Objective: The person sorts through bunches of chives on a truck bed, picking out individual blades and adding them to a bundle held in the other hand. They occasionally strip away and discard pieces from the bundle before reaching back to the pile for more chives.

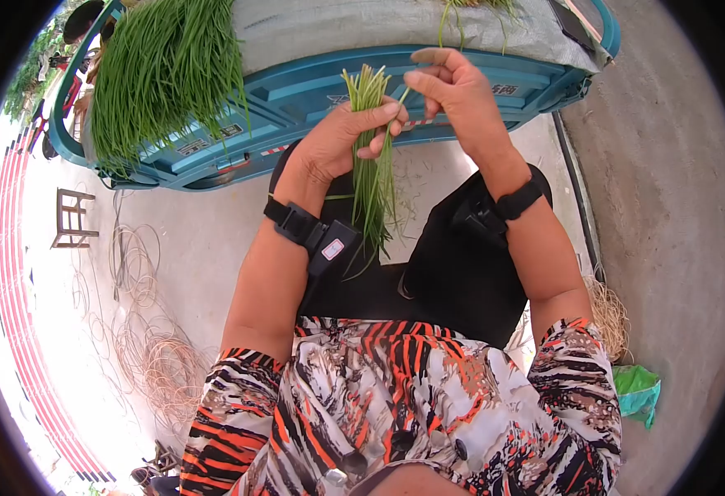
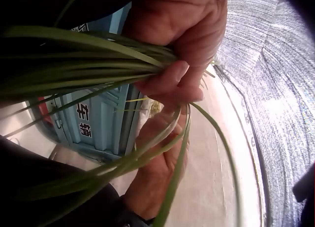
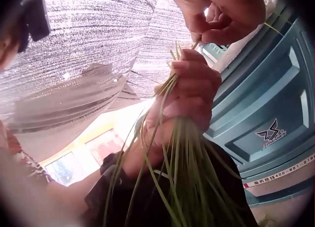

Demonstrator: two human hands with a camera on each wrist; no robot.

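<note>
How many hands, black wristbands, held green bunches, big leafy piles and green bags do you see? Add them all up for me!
Left hand and right hand: 2
Black wristbands: 2
Held green bunch: 1
Big leafy pile: 1
Green bag: 1
Total: 7

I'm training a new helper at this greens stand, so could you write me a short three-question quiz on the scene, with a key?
1. Multiple choice: what does the left grip hold?
A) A knife
B) A bunch of green stalks
C) A water bottle

2. Fill in the blank: in the head view, the green bag lies toward the ____ side of the picture.

3. True or false: the large pile of greens droops over the side of the teal cart.

Key: 1. B; 2. right; 3. True.
</note>
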